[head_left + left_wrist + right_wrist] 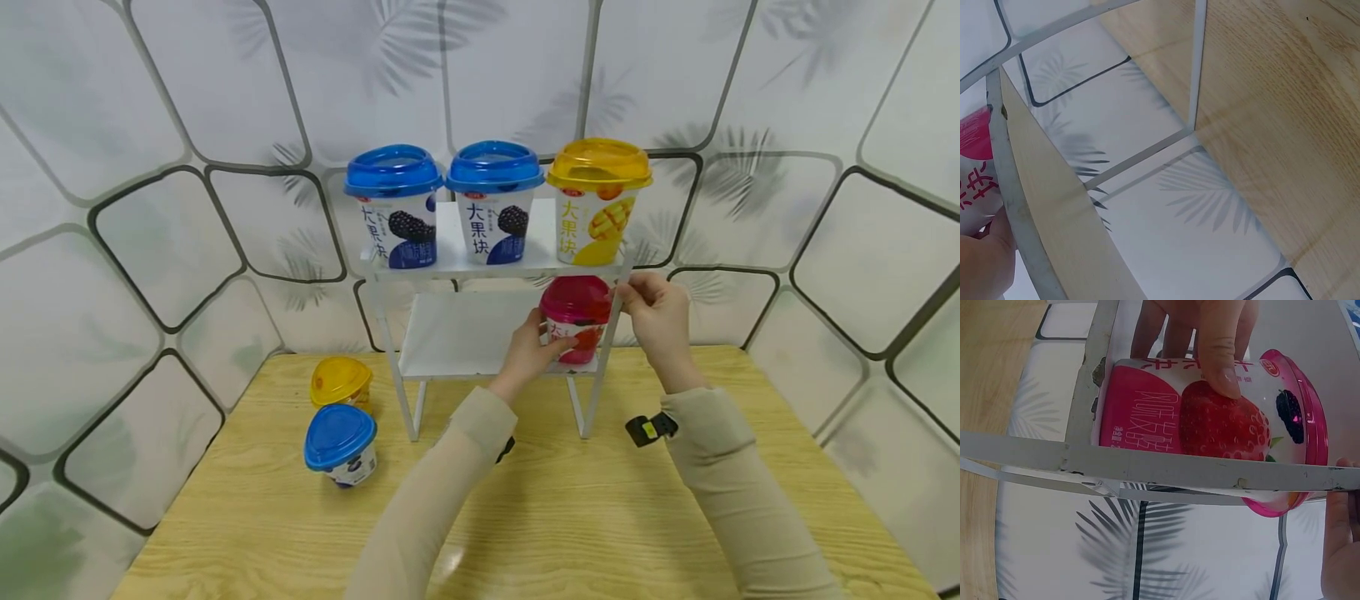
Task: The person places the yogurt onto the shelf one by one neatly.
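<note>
A pink-lidded yogurt cup (576, 302) with a strawberry picture stands at the right end of the lower shelf of a white two-tier rack (465, 333). My left hand (528, 354) holds the cup from its left side, with the thumb across its front, over the strawberry print (1225, 419). Beside the cup, my right hand (660, 321) grips the rack's right upright post (1210, 472) near the top shelf. In the left wrist view, the left hand (988, 256) shows at the lower edge, partly hidden by the rack frame.
Two blue-lidded blackberry cups (393, 208) (497, 204) and a yellow-lidded mango cup (596, 204) stand on the top shelf. Left of the rack, a yellow-lidded cup (341, 382) and a blue-lidded cup (341, 442) are on the wooden table (570, 517). A patterned wall rises behind.
</note>
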Tool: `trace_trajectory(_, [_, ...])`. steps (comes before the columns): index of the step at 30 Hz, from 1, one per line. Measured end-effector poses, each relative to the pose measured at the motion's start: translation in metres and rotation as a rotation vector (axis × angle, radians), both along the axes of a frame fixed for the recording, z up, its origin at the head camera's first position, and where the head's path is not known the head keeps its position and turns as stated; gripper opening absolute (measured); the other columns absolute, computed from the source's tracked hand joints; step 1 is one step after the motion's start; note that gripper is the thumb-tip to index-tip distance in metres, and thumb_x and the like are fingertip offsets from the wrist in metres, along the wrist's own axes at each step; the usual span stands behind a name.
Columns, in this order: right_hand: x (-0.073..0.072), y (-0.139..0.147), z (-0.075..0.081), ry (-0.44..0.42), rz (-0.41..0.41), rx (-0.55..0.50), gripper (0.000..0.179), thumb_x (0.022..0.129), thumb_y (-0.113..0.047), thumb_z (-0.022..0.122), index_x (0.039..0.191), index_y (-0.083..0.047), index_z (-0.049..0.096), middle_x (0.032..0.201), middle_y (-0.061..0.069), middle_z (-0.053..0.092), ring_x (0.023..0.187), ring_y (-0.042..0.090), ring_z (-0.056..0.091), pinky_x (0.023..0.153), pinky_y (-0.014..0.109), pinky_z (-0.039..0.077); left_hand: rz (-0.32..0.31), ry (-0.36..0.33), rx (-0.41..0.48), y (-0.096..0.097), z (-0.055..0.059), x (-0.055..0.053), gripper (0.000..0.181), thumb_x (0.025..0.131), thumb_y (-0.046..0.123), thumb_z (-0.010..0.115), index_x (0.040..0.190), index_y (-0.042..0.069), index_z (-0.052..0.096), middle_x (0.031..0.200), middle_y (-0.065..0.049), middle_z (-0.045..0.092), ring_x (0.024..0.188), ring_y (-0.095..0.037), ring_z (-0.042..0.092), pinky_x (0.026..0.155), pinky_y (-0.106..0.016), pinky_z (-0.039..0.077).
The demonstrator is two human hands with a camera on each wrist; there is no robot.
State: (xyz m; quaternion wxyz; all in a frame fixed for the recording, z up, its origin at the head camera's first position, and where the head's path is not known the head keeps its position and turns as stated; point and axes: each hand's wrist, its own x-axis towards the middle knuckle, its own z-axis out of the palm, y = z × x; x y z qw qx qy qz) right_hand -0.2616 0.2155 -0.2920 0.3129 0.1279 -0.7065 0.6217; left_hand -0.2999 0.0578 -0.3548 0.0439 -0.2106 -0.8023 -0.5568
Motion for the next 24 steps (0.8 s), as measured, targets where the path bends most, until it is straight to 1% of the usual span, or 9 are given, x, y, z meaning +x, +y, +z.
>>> trace_trajectory(5, [0.0003, -0.0004, -0.0001, 0.013, -0.011, 0.004, 0.013, 0.083, 0.006, 0.055, 0.084, 0.019, 0.056, 0.064, -0.011, 0.06, 0.06, 0.003, 0.058, 0.059, 0.016, 0.049, 0.0, 0.015, 0.001, 0.004, -0.0002, 0.0005, 0.057, 0.08, 0.019, 0.066, 0.126, 0.001, 0.037, 0.127, -0.013, 0.046, 0.112, -0.029, 0.047, 0.088, -0.033, 0.042])
trace_trajectory(10, [0.0003, 0.0009, -0.0011, 0.024, -0.033, 0.036, 0.012, 0.084, 0.004, 0.056, 0.082, 0.016, 0.057, 0.065, -0.01, 0.061, 0.053, 0.007, 0.054, 0.052, 0.018, 0.047, -0.001, 0.014, -0.008, 0.0082, -0.0004, 0.0013, 0.055, 0.082, 0.018, 0.064, 0.127, 0.001, 0.037, 0.127, -0.014, 0.046, 0.113, -0.03, 0.046, 0.089, -0.033, 0.042])
trace_trajectory(14, [-0.0009, 0.0018, -0.0023, 0.035, -0.037, 0.059, 0.012, 0.084, 0.002, 0.056, 0.082, 0.014, 0.058, 0.066, -0.008, 0.061, 0.052, 0.009, 0.053, 0.051, 0.018, 0.046, 0.004, 0.005, -0.009, 0.0102, -0.0013, 0.0017, 0.054, 0.083, 0.019, 0.063, 0.127, 0.001, 0.037, 0.126, -0.014, 0.046, 0.113, -0.029, 0.045, 0.088, -0.033, 0.043])
trace_trajectory(18, [-0.0017, 0.0023, -0.0026, 0.05, -0.046, 0.08, 0.013, 0.084, 0.002, 0.056, 0.082, 0.014, 0.059, 0.066, -0.005, 0.062, 0.052, 0.009, 0.054, 0.051, 0.018, 0.046, -0.002, -0.015, -0.005, 0.0104, -0.0017, 0.0026, 0.056, 0.084, 0.019, 0.062, 0.129, 0.001, 0.035, 0.128, -0.014, 0.045, 0.115, -0.029, 0.044, 0.089, -0.034, 0.042])
trace_trajectory(21, [-0.0013, 0.0022, -0.0025, 0.041, -0.051, 0.084, 0.012, 0.084, 0.003, 0.056, 0.083, 0.014, 0.059, 0.067, -0.004, 0.062, 0.052, 0.008, 0.054, 0.051, 0.019, 0.047, -0.003, -0.041, 0.003, 0.0081, -0.0017, 0.005, 0.058, 0.084, 0.02, 0.062, 0.132, 0.002, 0.034, 0.131, -0.013, 0.042, 0.117, -0.028, 0.042, 0.09, -0.035, 0.041])
trace_trajectory(24, [-0.0005, 0.0024, -0.0026, 0.025, -0.052, 0.083, 0.012, 0.084, 0.003, 0.056, 0.084, 0.014, 0.058, 0.067, -0.003, 0.062, 0.053, 0.008, 0.054, 0.051, 0.02, 0.047, -0.004, -0.042, 0.015, 0.0037, -0.0024, 0.0076, 0.06, 0.083, 0.021, 0.062, 0.133, 0.004, 0.033, 0.134, -0.011, 0.039, 0.118, -0.027, 0.041, 0.091, -0.037, 0.04])
